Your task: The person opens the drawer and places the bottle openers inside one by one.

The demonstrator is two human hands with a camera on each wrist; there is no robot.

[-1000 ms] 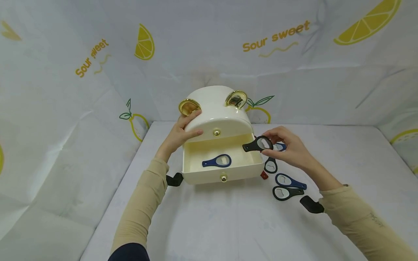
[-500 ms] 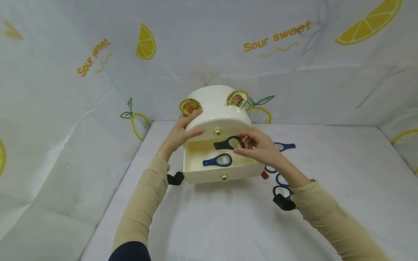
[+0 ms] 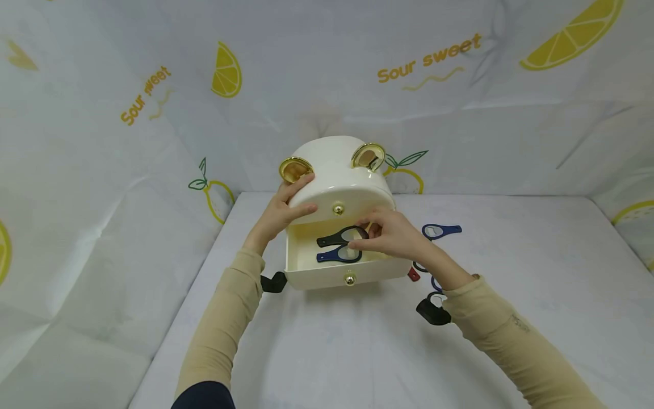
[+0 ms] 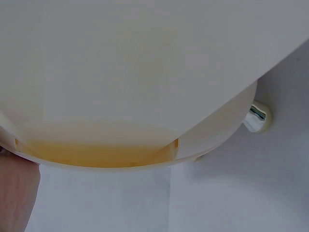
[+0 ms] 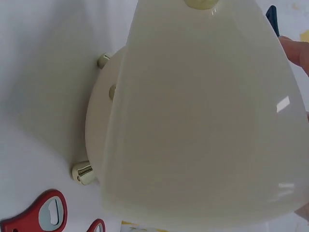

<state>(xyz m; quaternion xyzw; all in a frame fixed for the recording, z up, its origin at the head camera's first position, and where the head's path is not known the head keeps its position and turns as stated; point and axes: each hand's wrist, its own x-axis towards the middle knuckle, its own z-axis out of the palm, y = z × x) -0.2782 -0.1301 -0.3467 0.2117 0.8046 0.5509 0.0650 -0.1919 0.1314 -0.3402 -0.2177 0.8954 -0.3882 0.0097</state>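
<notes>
My right hand (image 3: 392, 233) reaches into the pulled-out drawer (image 3: 317, 278) and pinches a black bottle opener (image 3: 331, 240) by its round end. Just in front of it in the drawer lies a blue bottle opener (image 3: 327, 257), partly overlapped by my fingertips. The drawer belongs to a white, round-topped cabinet (image 3: 329, 165) with gold ears and knobs. At the cabinet's upper left, my left hand (image 3: 278, 216) rests with fingers extended by the gold ear and thumb along the front. White cabinet walls fill most of both wrist views.
Right of the cabinet, another blue bottle opener (image 3: 448, 230) lies on the white table (image 3: 536, 255). Several more are partly hidden under my right forearm. Red bottle openers (image 5: 42, 217) show beside the cabinet in the right wrist view. A printed white cloth (image 3: 460, 130) stands behind.
My right hand has carried the black bottle opener leftward from beside the cabinet, then down into the drawer behind the blue one. My left hand has stayed on the cabinet.
</notes>
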